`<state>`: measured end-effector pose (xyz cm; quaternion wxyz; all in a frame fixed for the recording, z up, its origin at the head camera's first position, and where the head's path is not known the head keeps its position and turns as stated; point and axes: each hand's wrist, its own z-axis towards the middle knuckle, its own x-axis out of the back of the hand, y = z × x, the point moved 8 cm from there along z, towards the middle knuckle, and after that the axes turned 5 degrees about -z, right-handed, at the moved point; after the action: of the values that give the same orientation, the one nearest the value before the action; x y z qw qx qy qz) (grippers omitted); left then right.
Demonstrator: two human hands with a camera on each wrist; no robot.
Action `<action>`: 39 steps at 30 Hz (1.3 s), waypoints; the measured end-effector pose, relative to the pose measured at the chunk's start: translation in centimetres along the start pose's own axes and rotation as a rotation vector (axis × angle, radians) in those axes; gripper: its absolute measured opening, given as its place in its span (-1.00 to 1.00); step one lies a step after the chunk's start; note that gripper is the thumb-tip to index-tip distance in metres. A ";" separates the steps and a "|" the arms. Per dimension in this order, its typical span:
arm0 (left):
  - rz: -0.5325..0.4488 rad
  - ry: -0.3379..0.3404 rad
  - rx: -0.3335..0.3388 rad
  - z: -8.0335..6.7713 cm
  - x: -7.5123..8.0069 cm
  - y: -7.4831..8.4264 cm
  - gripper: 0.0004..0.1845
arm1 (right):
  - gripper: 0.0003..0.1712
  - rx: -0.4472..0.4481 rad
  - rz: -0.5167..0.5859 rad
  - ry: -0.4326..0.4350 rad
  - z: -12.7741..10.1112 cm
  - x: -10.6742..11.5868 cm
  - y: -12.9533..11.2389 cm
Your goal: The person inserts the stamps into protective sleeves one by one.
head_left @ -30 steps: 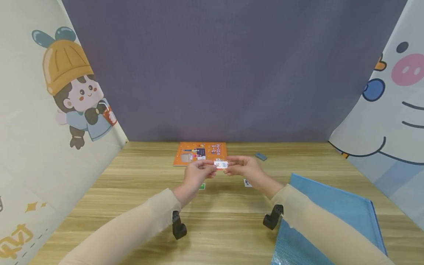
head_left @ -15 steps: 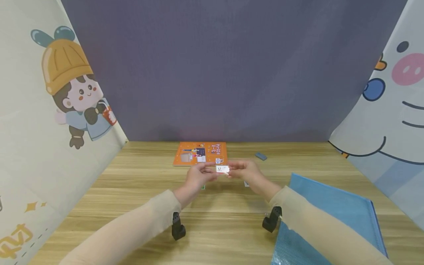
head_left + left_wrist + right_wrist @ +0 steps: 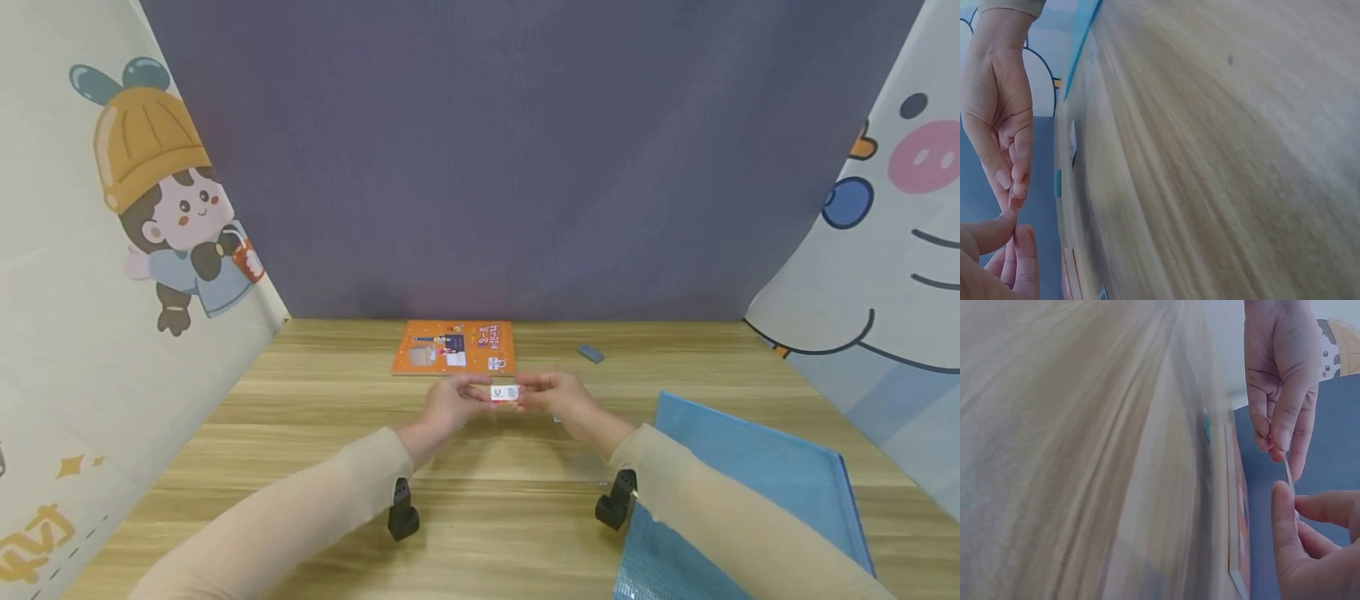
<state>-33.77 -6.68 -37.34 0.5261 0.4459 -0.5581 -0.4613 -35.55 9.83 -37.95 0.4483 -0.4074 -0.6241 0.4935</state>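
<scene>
- Above the wooden table point(image 3: 510, 525), a small white card point(image 3: 505, 392) is held level between both hands, near the orange booklet point(image 3: 431, 354).
- Left hand point(image 3: 448, 402): thumb and fingers pinch one end.
- Right hand point(image 3: 561, 398): thumb and fingers pinch the opposite end.
- Mostly hidden by the right hand, a flat piece point(image 3: 1073, 142), perhaps another card.
- Farther right, a blue pouch point(image 3: 757, 475).

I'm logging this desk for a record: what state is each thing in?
Held card: raised, pinched at both ends
Left hand: pinching one end
Right hand: pinching the other
Orange book: closed, lying flat
Blue pouch: lying flat; open or shut unclear
Grey-blue block: lying on table
White card: on table
Small green piece: on table, blurred
</scene>
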 end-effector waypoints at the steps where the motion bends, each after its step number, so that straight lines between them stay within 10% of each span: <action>1: 0.009 -0.003 0.005 0.0 -0.1 -0.1 -0.56 | -0.51 -0.005 -0.008 -0.004 0.0 0.0 0.2; 22: 0.188 -0.024 0.027 0.6 -1.4 -3.1 -0.57 | -0.54 -0.076 -0.334 0.086 0.3 -0.4 2.6; 39: 0.267 -0.053 0.078 0.4 -1.9 -2.3 -0.53 | -0.66 -0.047 -0.510 0.146 0.5 -0.4 2.4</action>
<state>-34.08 -5.23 -39.90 0.5502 0.3756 -0.6437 -0.3767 -35.80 9.78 -40.45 0.5926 -0.2818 -0.6839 0.3190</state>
